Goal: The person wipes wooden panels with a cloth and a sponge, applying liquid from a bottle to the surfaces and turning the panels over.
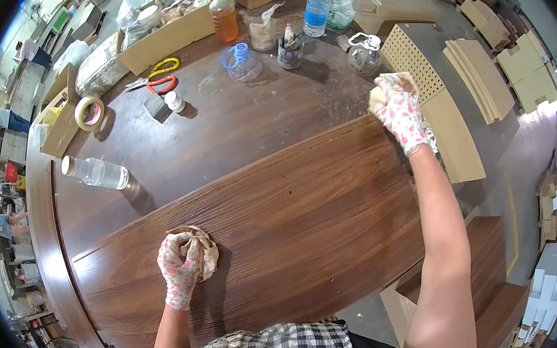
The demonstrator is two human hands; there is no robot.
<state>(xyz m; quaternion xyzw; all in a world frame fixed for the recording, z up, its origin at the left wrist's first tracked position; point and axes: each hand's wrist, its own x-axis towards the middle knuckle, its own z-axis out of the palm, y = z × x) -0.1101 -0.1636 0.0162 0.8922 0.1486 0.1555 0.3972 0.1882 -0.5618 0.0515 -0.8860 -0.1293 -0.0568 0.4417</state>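
Note:
A long brown wood-grain board [302,210] lies slantwise on the dark worktable [181,144]. My left hand [177,273], in a white glove with pink spots, is closed on a crumpled tan cloth [208,258] at the board's near left part. The cloth appears to rest against the board's surface. Farther off, my right hand [404,121], gloved alike, reaches to the board's far right end. Its fingers are bent round a crumpled pale cloth [406,83], partly hidden by the glove.
A clear bottle [101,174] lies at left, near a tape roll [90,113]. Scissors [157,76] and a small white bottle [175,101] sit farther back. Along the back stand an amber bottle [224,18], a blue-labelled bottle [316,10] and a cluttered carton [170,41]. Perforated panels [413,59] flank the right.

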